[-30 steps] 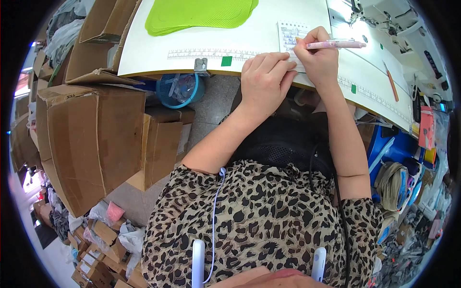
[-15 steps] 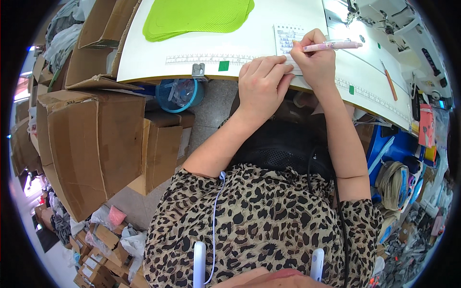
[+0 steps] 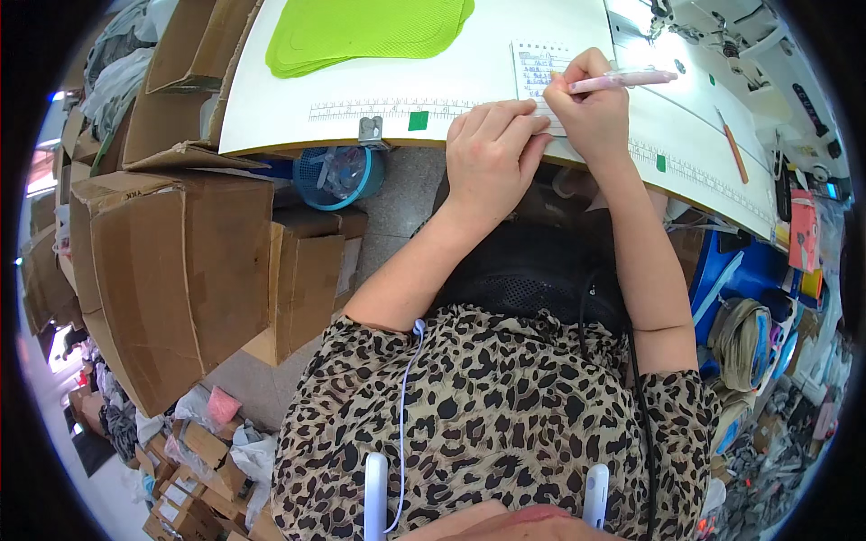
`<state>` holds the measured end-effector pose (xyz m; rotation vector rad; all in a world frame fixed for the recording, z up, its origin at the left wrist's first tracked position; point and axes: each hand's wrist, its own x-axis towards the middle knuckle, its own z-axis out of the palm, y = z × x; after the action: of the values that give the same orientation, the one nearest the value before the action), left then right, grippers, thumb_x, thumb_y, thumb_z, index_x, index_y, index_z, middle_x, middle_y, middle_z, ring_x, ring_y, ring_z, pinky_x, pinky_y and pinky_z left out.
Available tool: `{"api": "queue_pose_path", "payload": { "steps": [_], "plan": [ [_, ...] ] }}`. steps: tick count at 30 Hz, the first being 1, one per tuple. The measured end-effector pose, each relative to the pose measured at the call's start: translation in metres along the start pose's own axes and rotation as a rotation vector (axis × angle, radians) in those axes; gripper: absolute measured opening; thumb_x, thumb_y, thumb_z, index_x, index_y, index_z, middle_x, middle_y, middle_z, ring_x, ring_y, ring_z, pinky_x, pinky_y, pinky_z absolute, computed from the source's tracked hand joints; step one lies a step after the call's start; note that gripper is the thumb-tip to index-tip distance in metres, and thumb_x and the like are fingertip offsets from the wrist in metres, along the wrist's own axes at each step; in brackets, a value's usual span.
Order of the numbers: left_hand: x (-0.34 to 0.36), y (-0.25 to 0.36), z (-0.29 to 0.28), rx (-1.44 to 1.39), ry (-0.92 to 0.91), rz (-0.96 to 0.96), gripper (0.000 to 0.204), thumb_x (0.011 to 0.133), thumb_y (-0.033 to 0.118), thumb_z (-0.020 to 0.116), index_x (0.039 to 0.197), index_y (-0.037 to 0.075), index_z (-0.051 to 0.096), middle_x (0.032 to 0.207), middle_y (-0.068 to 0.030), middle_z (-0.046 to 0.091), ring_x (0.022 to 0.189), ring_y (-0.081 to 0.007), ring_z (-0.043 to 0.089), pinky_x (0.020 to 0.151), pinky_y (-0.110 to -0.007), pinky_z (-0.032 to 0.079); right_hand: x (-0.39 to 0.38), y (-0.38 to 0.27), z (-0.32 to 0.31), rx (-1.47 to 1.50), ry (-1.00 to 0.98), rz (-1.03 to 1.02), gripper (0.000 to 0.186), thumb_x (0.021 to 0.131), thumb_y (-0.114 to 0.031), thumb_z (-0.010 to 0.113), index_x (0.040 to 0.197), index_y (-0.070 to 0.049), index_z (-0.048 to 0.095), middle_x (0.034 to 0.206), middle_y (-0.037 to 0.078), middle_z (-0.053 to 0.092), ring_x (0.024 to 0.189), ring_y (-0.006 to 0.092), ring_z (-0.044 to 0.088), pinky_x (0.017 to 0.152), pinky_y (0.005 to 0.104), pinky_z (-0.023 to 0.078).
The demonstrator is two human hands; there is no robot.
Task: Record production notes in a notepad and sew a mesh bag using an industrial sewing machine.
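Evidently, I'm watching the left hand resting loosely, gripping nothing, at the near edge of the table, while the right hand's fingers are pinching a probably light, stiff, slick pen low down, over a likely floppy notepad.

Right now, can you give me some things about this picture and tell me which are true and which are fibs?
1. The right hand holds a pen. True.
2. The green sheets lie on the floor. False: the green sheets lie on the white table.
3. The left hand is close to the notepad. True.
4. The basket is red. False: the basket is blue.
5. A thin orange stick lies to the right of the pen. True.
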<state>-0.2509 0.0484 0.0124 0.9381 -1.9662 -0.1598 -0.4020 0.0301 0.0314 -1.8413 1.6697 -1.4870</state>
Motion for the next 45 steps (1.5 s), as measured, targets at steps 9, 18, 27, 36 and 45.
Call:
{"api": "queue_pose_path", "payload": {
  "steps": [9,18,27,36,45],
  "plan": [
    [0.001,0.001,-0.001,-0.016,0.008,-0.002,0.014,0.075,0.015,0.075,0.088,0.012,0.071,0.098,-0.0005,0.068,0.089,-0.0203,0.063,0.077,-0.034,0.044,0.001,-0.006,-0.001,-0.013,0.056,0.021,0.021,0.078,-0.007,0.067,0.075,-0.005,0.047,0.056,0.005,0.052,0.048,0.0136,0.052,0.047,0.0271,0.042],
    [0.001,0.001,-0.002,-0.016,0.005,-0.015,0.015,0.075,0.017,0.074,0.088,0.012,0.068,0.099,0.0001,0.065,0.091,-0.0199,0.062,0.078,-0.035,0.044,0.001,-0.003,-0.001,0.057,0.077,0.016,0.021,0.078,-0.005,0.068,0.075,-0.005,0.047,0.056,0.004,0.051,0.049,0.0115,0.049,0.046,0.0276,0.04],
    [0.002,0.006,-0.007,-0.028,-0.011,-0.035,0.016,0.076,0.017,0.073,0.089,0.012,0.068,0.099,-0.0007,0.064,0.092,-0.02,0.061,0.08,-0.035,0.044,0.0,-0.004,-0.003,0.122,-0.021,0.091,0.025,0.08,-0.009,0.07,0.073,-0.006,0.047,0.056,0.001,0.049,0.05,0.0079,0.045,0.046,0.0256,0.036],
    [0.002,0.005,-0.006,-0.041,0.004,-0.024,0.016,0.075,0.018,0.074,0.088,0.011,0.068,0.097,-0.0008,0.064,0.092,-0.0197,0.061,0.08,-0.035,0.044,0.001,-0.003,-0.002,0.112,-0.019,0.099,0.025,0.08,-0.01,0.071,0.074,-0.006,0.047,0.056,0.001,0.05,0.05,0.0073,0.046,0.045,0.0251,0.037],
    [0.001,0.003,-0.006,-0.05,-0.001,-0.034,0.014,0.076,0.017,0.075,0.088,0.012,0.07,0.097,-0.0009,0.065,0.09,-0.0216,0.062,0.077,-0.036,0.045,0.002,-0.007,-0.002,0.105,-0.026,0.102,0.025,0.081,-0.01,0.071,0.074,-0.006,0.047,0.057,0.0,0.049,0.051,0.007,0.045,0.046,0.0246,0.037]
  ]
}}
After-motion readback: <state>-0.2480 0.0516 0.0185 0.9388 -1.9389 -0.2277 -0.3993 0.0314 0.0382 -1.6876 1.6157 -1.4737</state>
